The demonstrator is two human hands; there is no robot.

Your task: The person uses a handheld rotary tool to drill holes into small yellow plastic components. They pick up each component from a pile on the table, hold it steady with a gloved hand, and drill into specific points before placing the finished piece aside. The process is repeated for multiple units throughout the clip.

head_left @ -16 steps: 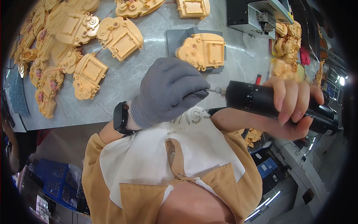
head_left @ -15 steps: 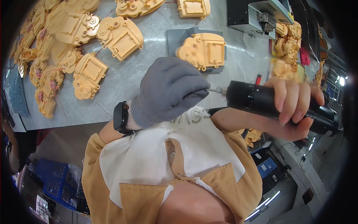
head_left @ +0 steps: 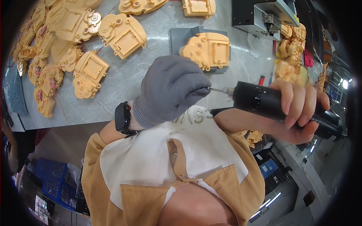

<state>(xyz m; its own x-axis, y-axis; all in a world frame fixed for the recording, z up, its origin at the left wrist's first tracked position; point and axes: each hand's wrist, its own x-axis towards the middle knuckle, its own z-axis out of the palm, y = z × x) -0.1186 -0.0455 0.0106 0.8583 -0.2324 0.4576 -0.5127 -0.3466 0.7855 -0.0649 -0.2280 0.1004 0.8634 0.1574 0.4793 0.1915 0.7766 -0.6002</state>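
My right hand [head_left: 299, 107] is bare and wraps round a black electric screwdriver [head_left: 256, 98], which lies level with its thin bit pointing left. My left hand [head_left: 173, 88], in a grey knit glove, is closed, thumb and forefinger pinched at the tip of that bit. Whatever sits between those fingers is too small or hidden to make out. Just beyond the left hand, a yellow plastic housing [head_left: 209, 51] with a rectangular recess rests on a dark grey fixture block [head_left: 180, 37] on the metal table.
Several more yellow housings [head_left: 122, 35] lie on the table [head_left: 151, 39] at the left, some with thin red wires. A black and silver machine [head_left: 262, 19] stands at the far right, near a bag of small yellow parts [head_left: 288, 56]. A red-handled tool [head_left: 261, 80] lies behind the screwdriver.
The screwdriver has shifted slightly right, so a little more of its bit shows between it and the glove. My left hand keeps its pinch almost in place.
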